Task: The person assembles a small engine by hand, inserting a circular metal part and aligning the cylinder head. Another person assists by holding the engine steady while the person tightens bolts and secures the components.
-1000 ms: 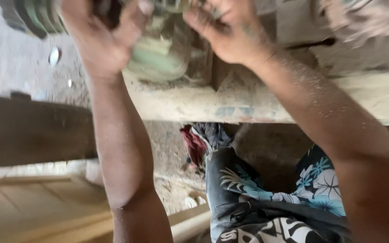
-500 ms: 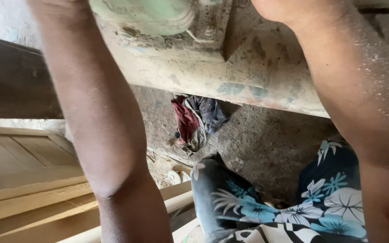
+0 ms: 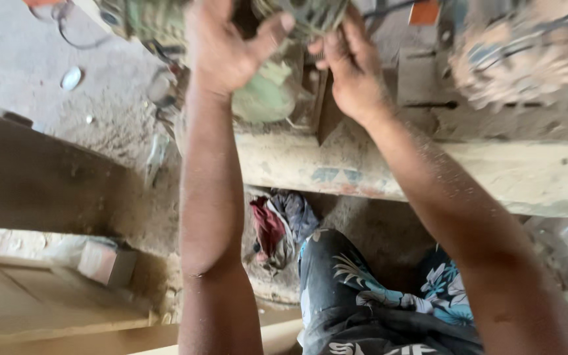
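**Clerk:** Head view, item one. Your left hand [image 3: 221,46] was raised at the top of the frame, fingers spread loosely and curled over a pale green machine part [image 3: 264,98], thumb stuck out to the right. Whether the fingertips actually gripped it, I cannot tell (the picture was blurred there).

**Operator:** And the other hand?

**Clerk:** Item two. Your right hand [image 3: 350,69] sat just beside the left one, fingers bent and pressed against the darker ribbed housing [image 3: 310,13] above the green part. The palm hid any hold, so I cannot tell that either.

**Operator:** Where did the green part sit?

**Clerk:** Item three. It rested at the top centre, on a dusty wooden beam [image 3: 389,174] that ran across the frame under your forearms.

**Operator:** Anything else to list?

**Clerk:** Item four, a bundle of red and grey rags [image 3: 277,227] on the dirt floor below the beam. Item five, your knee in dark floral-print shorts [image 3: 363,296], lower right. Item six, pale wooden planks [image 3: 27,302] at the lower left, with a small block [image 3: 108,263] lying on them. Item seven, a blurred dusty machine [image 3: 527,52] at the upper right.
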